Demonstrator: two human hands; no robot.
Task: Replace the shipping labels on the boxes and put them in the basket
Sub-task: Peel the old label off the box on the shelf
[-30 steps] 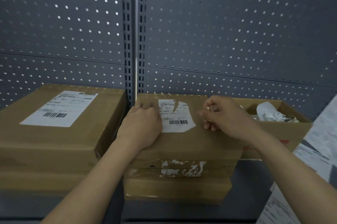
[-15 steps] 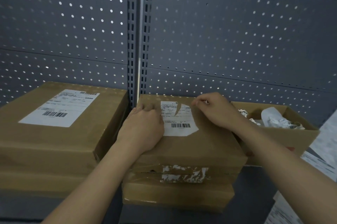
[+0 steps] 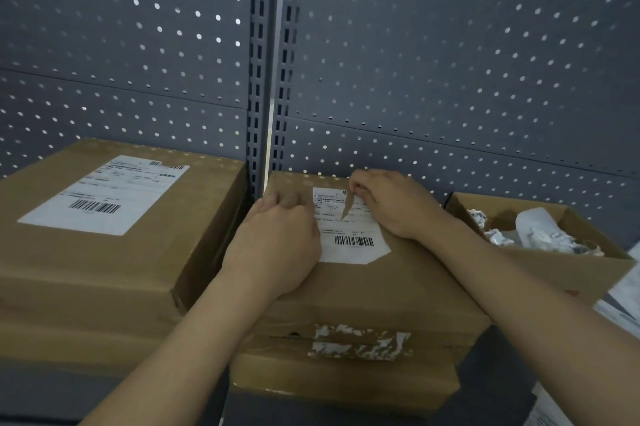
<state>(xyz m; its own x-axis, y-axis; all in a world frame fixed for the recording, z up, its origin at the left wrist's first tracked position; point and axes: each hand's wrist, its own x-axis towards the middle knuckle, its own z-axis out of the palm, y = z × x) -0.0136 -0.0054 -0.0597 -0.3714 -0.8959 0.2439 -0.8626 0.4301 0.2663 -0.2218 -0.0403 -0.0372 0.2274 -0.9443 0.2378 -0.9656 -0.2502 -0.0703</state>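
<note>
Grey pegboard backdrop (image 3: 450,44) | torn white shipping label (image 3: 349,250) on top of brown cardboard box (image 3: 381,290) | right hand (image 3: 398,209) pinches its far edge | left hand (image 3: 277,245) curled on box top, grip unclear tbh

The one view comes from a camera worn on the person's head, above and in front of the middle cardboard box (image 3: 363,287), facing forward and slightly down across its top to the perforated wall (image 3: 450,61) behind it. It sits close: the left forearm (image 3: 180,356) and right forearm (image 3: 536,304) run in from the bottom edge to that box's top.
</note>
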